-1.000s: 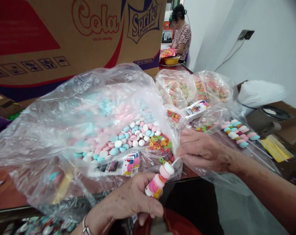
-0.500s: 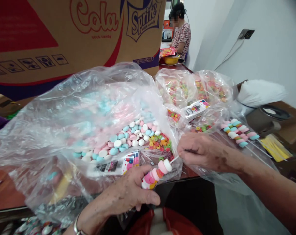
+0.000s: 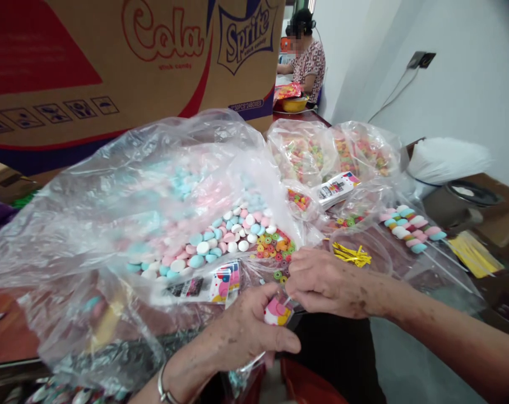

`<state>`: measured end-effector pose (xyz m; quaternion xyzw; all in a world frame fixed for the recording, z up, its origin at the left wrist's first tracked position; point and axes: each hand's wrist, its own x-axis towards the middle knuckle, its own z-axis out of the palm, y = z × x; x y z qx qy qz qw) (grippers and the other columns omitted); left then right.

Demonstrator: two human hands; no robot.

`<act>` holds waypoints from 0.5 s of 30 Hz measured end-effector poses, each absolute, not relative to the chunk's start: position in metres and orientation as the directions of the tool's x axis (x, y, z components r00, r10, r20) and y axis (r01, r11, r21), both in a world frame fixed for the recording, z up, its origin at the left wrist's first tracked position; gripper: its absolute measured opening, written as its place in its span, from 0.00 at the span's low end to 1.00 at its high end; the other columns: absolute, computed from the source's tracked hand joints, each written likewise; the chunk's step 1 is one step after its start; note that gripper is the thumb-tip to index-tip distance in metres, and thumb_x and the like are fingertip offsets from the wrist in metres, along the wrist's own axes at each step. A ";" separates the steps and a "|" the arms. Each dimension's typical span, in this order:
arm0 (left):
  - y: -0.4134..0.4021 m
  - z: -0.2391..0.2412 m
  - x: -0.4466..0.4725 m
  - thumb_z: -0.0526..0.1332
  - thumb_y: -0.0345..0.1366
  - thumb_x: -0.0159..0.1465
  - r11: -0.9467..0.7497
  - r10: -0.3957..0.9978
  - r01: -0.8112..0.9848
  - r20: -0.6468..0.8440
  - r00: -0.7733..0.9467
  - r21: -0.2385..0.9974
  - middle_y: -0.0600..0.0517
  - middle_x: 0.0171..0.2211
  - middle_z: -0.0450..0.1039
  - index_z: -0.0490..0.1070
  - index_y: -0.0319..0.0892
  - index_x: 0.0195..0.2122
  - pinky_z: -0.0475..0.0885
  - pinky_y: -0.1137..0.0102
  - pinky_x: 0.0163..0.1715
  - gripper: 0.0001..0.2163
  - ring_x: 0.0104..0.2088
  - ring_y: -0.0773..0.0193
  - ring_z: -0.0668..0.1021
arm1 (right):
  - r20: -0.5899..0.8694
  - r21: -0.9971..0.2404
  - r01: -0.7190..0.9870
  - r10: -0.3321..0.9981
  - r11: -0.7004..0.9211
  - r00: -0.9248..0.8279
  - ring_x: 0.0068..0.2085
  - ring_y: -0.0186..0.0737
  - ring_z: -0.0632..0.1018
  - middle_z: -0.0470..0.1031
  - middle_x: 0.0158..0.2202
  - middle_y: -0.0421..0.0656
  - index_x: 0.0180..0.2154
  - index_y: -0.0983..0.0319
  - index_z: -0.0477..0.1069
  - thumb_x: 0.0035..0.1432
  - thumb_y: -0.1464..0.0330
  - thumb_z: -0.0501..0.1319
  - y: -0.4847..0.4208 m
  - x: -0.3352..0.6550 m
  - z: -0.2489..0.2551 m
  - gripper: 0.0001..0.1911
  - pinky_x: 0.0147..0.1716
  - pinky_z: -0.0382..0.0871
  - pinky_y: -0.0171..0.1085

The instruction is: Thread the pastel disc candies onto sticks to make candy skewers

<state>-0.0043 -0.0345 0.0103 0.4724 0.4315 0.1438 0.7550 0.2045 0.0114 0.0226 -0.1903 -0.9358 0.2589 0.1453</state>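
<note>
My left hand (image 3: pixel 246 325) is closed around a small clear bag with a printed pink, white and yellow card (image 3: pixel 278 312). Close against the bag's upper end, my right hand (image 3: pixel 317 280) pinches a thin white stick (image 3: pixel 287 301). The candies on that stick are hidden behind the card and my fingers. Just beyond my hands lie fruit-coloured candy rings (image 3: pixel 275 247) and a heap of pink, white and blue marshmallows (image 3: pixel 202 247) inside a large clear plastic bag (image 3: pixel 111 163). More printed cards (image 3: pixel 227 282) rest at its front.
Finished candy skewers (image 3: pixel 412 224) lie to the right, near yellow twist ties (image 3: pixel 351 254) and a yellow bundle (image 3: pixel 475 255). Bags of candy rings (image 3: pixel 305 148) stand behind. A large carton (image 3: pixel 153 84) blocks the back left. Another person (image 3: pixel 307 62) sits farther off.
My right hand has moved left and down, close to my left hand. My left hand has shifted right. The candies on the stick have gone from sight, and the yellow twist ties are uncovered.
</note>
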 end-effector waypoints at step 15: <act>-0.036 0.015 0.003 0.60 0.47 0.65 0.515 0.816 -0.087 -0.457 0.354 0.853 0.45 0.26 0.79 0.71 0.38 0.31 0.70 0.74 0.20 0.16 0.20 0.66 0.77 | 0.359 -0.448 0.337 0.512 0.828 -0.780 0.45 0.41 0.72 0.75 0.43 0.47 0.48 0.64 0.69 0.67 0.66 0.54 0.029 0.197 0.037 0.12 0.47 0.66 0.40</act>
